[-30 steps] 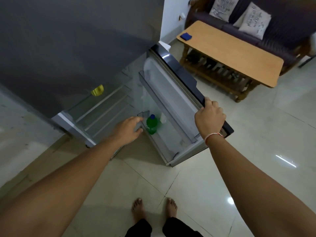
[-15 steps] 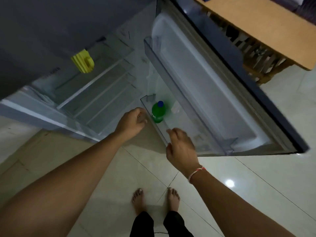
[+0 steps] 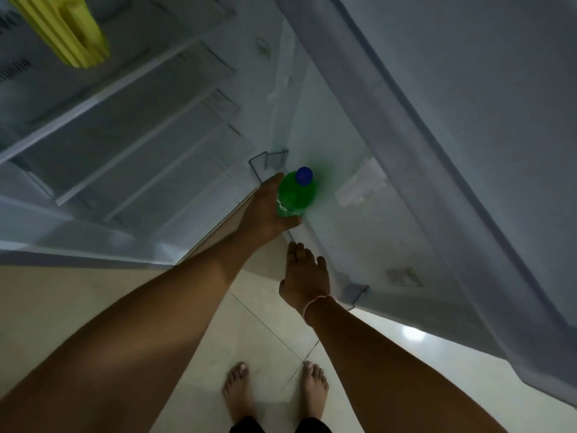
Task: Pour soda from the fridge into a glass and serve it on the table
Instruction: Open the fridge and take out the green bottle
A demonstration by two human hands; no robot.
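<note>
A green soda bottle [image 3: 296,195] with a blue cap stands in the lowest clear bin of the open fridge door [image 3: 437,135]. My left hand [image 3: 265,210] is wrapped around the bottle's left side, fingers curled behind it. Just below, at the bin's front rim, my right hand [image 3: 306,276] hovers with fingers spread, holding nothing. A thin band circles that wrist. No glass and no table are in view.
The fridge interior [image 3: 125,135] with several bare shelves fills the upper left. A yellow object [image 3: 65,29] sits on the top shelf. A white piece [image 3: 362,185] lies in the door bin beside the bottle. My bare feet [image 3: 274,392] stand on pale floor tiles.
I have leaned in closer to the fridge. My left hand moved right and closed around the bottle. My right hand let go of the door edge and came down to the bin.
</note>
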